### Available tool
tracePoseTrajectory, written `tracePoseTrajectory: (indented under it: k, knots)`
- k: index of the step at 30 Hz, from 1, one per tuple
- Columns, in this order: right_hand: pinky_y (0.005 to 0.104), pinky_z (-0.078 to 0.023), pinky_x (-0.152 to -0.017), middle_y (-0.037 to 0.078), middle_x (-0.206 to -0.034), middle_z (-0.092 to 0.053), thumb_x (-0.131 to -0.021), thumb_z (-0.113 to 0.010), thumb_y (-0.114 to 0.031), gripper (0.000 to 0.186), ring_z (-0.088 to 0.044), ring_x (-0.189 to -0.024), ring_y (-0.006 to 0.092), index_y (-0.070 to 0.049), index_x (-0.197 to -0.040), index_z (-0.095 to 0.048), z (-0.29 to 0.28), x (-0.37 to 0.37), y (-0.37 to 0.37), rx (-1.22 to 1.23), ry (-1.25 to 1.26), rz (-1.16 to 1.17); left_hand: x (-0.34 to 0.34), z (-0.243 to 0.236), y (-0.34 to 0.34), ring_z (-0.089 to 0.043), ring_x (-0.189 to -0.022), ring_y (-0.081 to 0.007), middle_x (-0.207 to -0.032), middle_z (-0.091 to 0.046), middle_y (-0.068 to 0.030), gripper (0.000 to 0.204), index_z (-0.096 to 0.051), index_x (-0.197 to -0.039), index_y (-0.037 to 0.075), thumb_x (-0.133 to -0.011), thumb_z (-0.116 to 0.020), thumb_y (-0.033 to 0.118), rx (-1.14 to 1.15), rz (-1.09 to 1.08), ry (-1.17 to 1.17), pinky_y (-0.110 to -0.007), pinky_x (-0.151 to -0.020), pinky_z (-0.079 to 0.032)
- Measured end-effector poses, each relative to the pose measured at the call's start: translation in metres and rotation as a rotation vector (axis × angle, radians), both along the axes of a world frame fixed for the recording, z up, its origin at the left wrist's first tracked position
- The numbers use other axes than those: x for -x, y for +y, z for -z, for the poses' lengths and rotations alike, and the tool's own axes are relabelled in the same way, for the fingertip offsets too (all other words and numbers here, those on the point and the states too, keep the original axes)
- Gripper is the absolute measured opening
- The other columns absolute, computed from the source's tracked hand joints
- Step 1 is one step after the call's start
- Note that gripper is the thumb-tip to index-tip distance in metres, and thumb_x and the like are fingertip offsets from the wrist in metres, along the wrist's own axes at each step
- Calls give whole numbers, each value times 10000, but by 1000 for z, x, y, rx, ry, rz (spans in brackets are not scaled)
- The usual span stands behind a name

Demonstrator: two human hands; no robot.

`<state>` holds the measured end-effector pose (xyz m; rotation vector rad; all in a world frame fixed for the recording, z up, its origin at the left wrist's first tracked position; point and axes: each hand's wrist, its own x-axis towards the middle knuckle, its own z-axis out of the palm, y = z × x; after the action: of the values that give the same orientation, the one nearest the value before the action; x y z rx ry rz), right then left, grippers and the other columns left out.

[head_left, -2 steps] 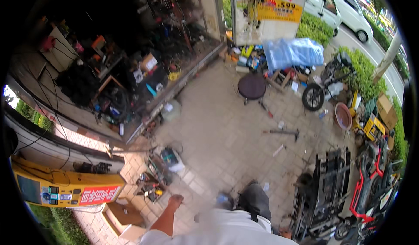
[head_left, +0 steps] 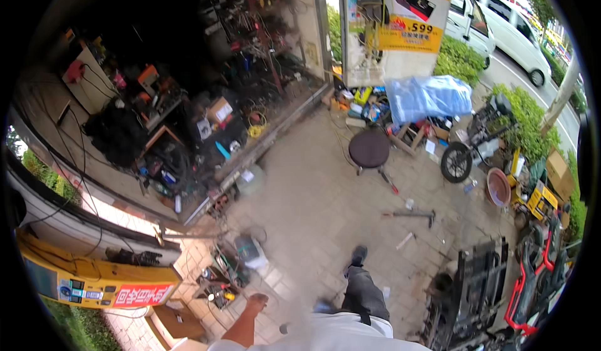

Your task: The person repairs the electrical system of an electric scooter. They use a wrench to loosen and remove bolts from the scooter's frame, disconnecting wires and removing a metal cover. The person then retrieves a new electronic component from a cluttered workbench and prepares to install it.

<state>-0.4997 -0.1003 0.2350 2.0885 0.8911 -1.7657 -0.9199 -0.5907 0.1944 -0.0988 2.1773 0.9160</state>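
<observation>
Left hand (head_left: 256,302) looks half-curled, can't tell if it's pinching anything, right hand's out of view, so I'd step wide of the tool pile (head_left: 220,293) just left of it.

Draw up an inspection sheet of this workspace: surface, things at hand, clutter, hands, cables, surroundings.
Surface: stained paving, littered with scraps.
Things at hand: a tool pile lies nearest the left hand, apart from it in view.
Clutter: a long-handled tool on the ground; mixed items around a blue plastic sheet.
Hands: left, nothing seen held, grip unclear; right, not in view.
Cables: dark ones over the yellow cabinet.
Surroundings: dim workshop interior; hedge; white van on the road.
</observation>
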Motion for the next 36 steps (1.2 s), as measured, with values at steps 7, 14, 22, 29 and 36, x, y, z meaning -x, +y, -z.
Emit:
tracePoseTrajectory:
  k: [7,14,22,29,36]
  knots:
    - [327,-446,-521,84,-740,-595,-814,-575,-200,199,-546,-601,188,-20,-900,-585,64,232,199,-127,-27,-344,124,-38,101,-646,-666,-147,-781,-664,-60,276,-661,-922,61,-779,-622,294,69,-353,-35,-270,-561,-493]
    - [307,-403,-495,61,-680,-558,-823,-575,-222,230,-511,-592,142,5,-795,-599,-14,697,353,-976,521,-621,187,-85,169,-624,-672,-215,-729,-624,-71,160,-600,-871,50,-798,-587,191,-55,-772,-163,-328,-538,-489]
    - [300,-456,-656,89,-756,-624,-817,-597,-196,254,-563,-688,166,30,-930,-621,-108,1004,308,-921,865,-997,304,2,183,-591,-604,-204,-809,-618,-86,163,-601,-856,50,-828,-512,184,-27,-555,-204,-305,-509,-454]
    - [342,-472,-720,164,-827,-657,-757,-614,-207,304,-621,-764,229,33,-940,-644,-56,1072,328,-762,517,-1024,560,-52,254,-622,-705,-171,-890,-631,-85,253,-585,-1016,35,-846,-516,209,-271,-734,-26,-282,-555,-480]
    - [335,-480,-718,143,-833,-661,-757,-626,-218,273,-637,-764,239,-19,-943,-656,-38,1264,423,-1009,600,-1217,677,-91,301,-586,-635,-138,-848,-624,-60,210,-562,-996,58,-827,-539,180,-226,-1096,-36,-240,-518,-446]
